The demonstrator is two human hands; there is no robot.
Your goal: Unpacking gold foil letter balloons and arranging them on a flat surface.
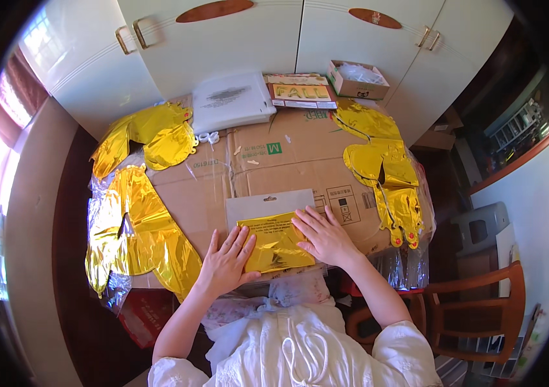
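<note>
At lower centre, a flat folded gold foil rectangle [279,250] is touched at its sides by the left hand [224,263] and right hand [327,237], fingers slightly apart. Above, whitish crumpled plastic [359,73] is held in an open tan cardboard box [361,89], upper right.

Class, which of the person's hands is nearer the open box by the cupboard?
Right. The right hand touches the right edge of the gold rectangle, in front of the box, slightly left; the left hand, at the rectangle's left edge, is farther off leftward.
</note>
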